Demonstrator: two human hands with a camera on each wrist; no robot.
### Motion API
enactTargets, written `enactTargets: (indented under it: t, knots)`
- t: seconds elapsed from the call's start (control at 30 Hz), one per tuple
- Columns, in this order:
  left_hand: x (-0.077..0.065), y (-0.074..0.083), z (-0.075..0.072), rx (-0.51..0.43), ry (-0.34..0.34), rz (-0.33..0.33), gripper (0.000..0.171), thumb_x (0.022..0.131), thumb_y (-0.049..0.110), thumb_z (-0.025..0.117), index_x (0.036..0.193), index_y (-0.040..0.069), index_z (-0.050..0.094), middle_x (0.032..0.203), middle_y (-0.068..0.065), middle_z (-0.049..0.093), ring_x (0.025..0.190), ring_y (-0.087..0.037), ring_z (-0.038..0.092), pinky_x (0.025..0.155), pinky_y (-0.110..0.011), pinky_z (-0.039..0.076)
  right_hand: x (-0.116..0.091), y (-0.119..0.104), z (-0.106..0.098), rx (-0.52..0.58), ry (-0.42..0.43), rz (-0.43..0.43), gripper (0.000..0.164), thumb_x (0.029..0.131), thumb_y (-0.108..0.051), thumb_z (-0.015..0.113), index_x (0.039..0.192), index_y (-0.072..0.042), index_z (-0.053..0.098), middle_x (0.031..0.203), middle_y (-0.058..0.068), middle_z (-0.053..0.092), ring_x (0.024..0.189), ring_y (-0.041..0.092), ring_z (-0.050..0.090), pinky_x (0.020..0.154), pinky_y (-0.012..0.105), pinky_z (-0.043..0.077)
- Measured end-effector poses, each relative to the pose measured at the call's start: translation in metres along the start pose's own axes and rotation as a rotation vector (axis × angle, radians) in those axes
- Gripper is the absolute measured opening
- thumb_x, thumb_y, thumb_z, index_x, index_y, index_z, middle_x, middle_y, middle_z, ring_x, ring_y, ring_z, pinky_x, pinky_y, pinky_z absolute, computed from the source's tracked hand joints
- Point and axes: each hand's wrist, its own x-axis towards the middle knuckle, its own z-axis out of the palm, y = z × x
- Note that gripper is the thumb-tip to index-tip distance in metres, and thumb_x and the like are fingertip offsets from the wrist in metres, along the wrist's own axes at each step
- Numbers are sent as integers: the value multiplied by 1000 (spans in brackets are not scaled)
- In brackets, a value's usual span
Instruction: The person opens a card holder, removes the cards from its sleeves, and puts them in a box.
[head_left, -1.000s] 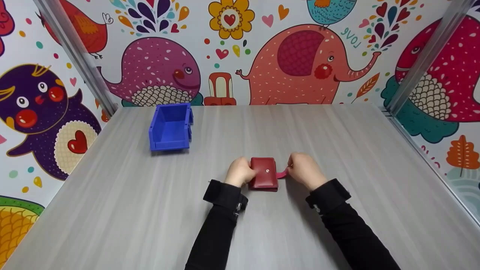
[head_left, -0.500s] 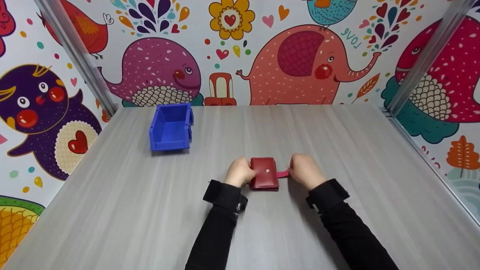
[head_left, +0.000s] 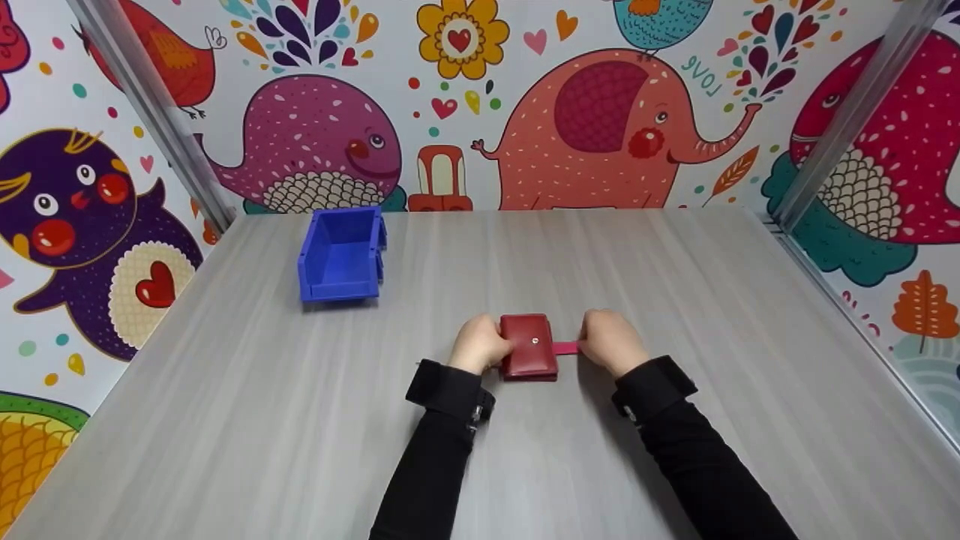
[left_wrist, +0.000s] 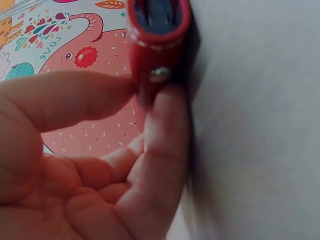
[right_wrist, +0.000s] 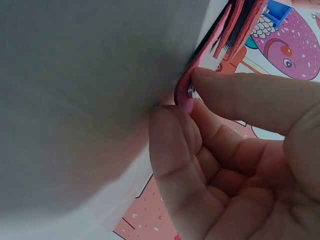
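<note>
Red wallet (head_left: 529, 360) lies folded on the tabletop (head_left: 262, 420); our left hand (head_left: 478, 345) pinches its nine-o'clock edge, our right hand (head_left: 611, 343) its pink strap (head_left: 566, 348) at three. We see a blue bin (head_left: 340, 290) at ten o'clock, inner floor showing, and a cartoon-printed wall (head_left: 450, 90) at twelve.

In the head view the light is bright and quite even, seemingly from above. Beside my right hand (head_left: 611, 341) and forearm a soft shadow lies on the table (head_left: 300, 420), and a small one lies under the front of the blue bin (head_left: 341, 292). The red wallet (head_left: 529, 358) has a mild shine. My black sleeves (head_left: 427, 465) show little detail. The left wrist view is dimmer: the table is blurred there, and the metal snap (left_wrist: 160, 74) gives a small glint. In the right wrist view the table looks dull grey, reddish near my fingers (right_wrist: 172, 150).
</note>
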Motion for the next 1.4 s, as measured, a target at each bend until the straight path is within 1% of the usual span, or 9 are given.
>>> enactTargets:
  t: [0.3,0.5,0.63,0.87,0.93,1.0,1.1,1.2,1.4]
  knots:
    - [-1,1,1,13,20,7,38,79,3,65,51,14,42,47,6,40,43,-10,39,42,-20,32,1,0,0,-17,4,-21,4,72,4,67,76,4,67,73,15,64,72,35,61,69,47,51]
    - [-1,2,0,35,34,13,38,79,3,66,53,14,42,53,3,43,48,-13,41,45,-22,33,2,0,0,-16,-8,-3,4,71,3,67,75,3,66,73,14,63,69,32,60,67,46,51]
    - [-2,2,-1,56,57,25,37,77,3,66,53,14,41,56,2,45,53,-15,43,48,-23,33,3,1,1,-18,-16,-2,5,71,3,64,75,3,66,72,13,62,68,31,58,67,45,50]
    - [-4,3,-3,74,116,25,39,77,3,66,52,15,38,52,3,40,51,-15,40,48,-26,30,3,1,1,-32,-18,-12,5,72,3,63,76,4,66,71,13,61,67,30,57,66,44,50]
    - [-4,6,-3,87,134,22,36,79,5,67,54,13,42,56,2,45,55,-16,44,51,-28,35,4,1,1,-34,-23,-12,5,72,3,63,76,4,66,71,14,61,68,31,57,66,44,50]
    - [-5,9,-4,99,150,27,28,81,8,68,58,10,51,63,-1,54,62,-19,51,56,-32,42,4,1,1,-36,-25,-11,5,73,3,63,76,4,66,72,14,61,69,31,58,67,44,50]
    - [-8,15,-4,118,174,41,14,83,10,70,71,6,63,77,-6,64,74,-24,61,67,-38,50,3,1,2,-38,-21,-13,5,73,3,63,76,5,66,72,14,61,69,32,59,68,45,50]
    - [-13,22,-3,134,192,70,9,85,11,70,79,5,66,81,-7,66,77,-26,63,68,-39,50,3,1,2,-41,-17,-15,5,72,3,64,76,5,65,72,15,61,69,32,58,67,45,50]
    - [-22,33,3,170,193,136,10,86,12,71,83,3,68,81,-8,68,75,-26,64,67,-38,51,2,1,2,-38,-21,-11,6,72,4,63,76,4,66,73,14,61,70,31,58,67,44,50]
